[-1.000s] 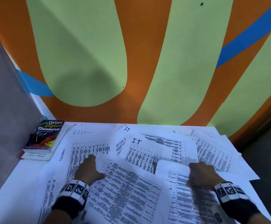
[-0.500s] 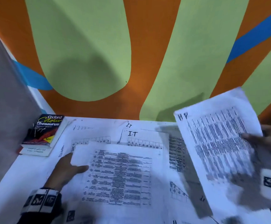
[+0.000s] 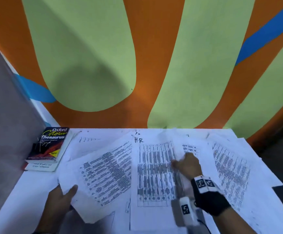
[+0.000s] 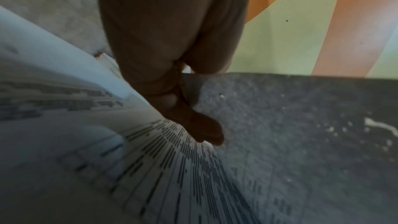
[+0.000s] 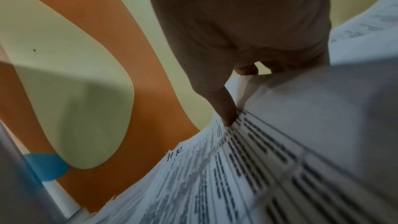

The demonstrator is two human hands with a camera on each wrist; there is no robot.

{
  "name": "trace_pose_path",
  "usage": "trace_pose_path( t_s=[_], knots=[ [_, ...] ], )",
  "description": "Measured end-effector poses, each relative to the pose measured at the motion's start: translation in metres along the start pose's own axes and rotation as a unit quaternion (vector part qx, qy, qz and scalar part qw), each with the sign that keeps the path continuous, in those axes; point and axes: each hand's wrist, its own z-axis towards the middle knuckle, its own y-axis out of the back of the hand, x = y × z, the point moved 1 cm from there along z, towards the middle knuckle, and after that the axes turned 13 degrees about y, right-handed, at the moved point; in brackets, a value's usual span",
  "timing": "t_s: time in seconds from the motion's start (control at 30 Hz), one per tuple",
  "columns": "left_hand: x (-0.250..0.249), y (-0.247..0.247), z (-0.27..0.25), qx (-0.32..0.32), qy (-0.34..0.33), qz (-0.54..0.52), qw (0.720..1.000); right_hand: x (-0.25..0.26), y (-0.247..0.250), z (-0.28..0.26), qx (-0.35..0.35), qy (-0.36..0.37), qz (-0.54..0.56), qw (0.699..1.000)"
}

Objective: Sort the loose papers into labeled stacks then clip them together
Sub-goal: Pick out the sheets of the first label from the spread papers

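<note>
The HR sheet (image 3: 154,173) that the right hand (image 3: 187,166) was holding up by the wall half a second ago is down on the table (image 3: 7,205) now, flat in the middle of the spread, and the left hand (image 3: 59,201) has swung its sheet (image 3: 103,176) round so it sits tilted. The left hand grips that tilted sheet at its near corner, thumb on top, fingers curled beneath; the left wrist view shows the thumb (image 4: 193,125) pinned on the printed rows. The right hand presses on the HR sheet's right edge; the right wrist view shows a fingertip (image 5: 226,113) on the table lines, but whether it pinches the paper or just pushes cannot be told. "HR" is handwritten at the sheet's top left, clear in the head view and again in the right wrist view. Above it a scrawled mark, perhaps letters, is too small to read. The printed tables blur into dark bars, unreadable. More papers (image 3: 230,168) lie overlapped at right, partly covered. At far left a book (image 3: 49,144) reads "Oxford Colour Thesaurus", stacked on another book (image 3: 41,166) whose edge text is illegible.
</note>
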Motion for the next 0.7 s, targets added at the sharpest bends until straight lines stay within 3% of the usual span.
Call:
trace_pose_path(
  t_s=[0.13,0.2,0.3,0.4,0.5,0.6,0.7],
  knots=[
    [0.007,-0.02,-0.007,0.032,0.008,0.003,0.999,0.001,-0.014,0.001,-0.001,-0.027,0.037,0.999],
    [0.007,-0.027,-0.009,0.047,-0.003,-0.006,0.999,-0.003,-0.008,0.002,-0.034,-0.025,0.075,0.996],
    [0.006,-0.03,-0.01,0.056,-0.015,-0.028,0.998,-0.015,0.02,0.003,-0.117,0.012,0.059,0.991],
    [0.008,-0.03,-0.002,0.032,-0.012,-0.04,0.999,-0.042,0.062,0.013,-0.14,-0.007,0.082,0.987],
    [0.005,-0.035,0.0,0.048,0.004,-0.056,0.997,-0.068,0.103,0.025,-0.092,-0.01,0.062,0.994],
    [-0.009,-0.034,-0.004,0.06,-0.028,-0.011,0.998,-0.076,0.145,0.037,-0.006,0.061,-0.012,0.998],
    [-0.028,-0.026,-0.002,0.056,-0.017,0.013,0.998,-0.064,0.176,0.054,0.083,0.125,-0.117,0.982]
  ],
)
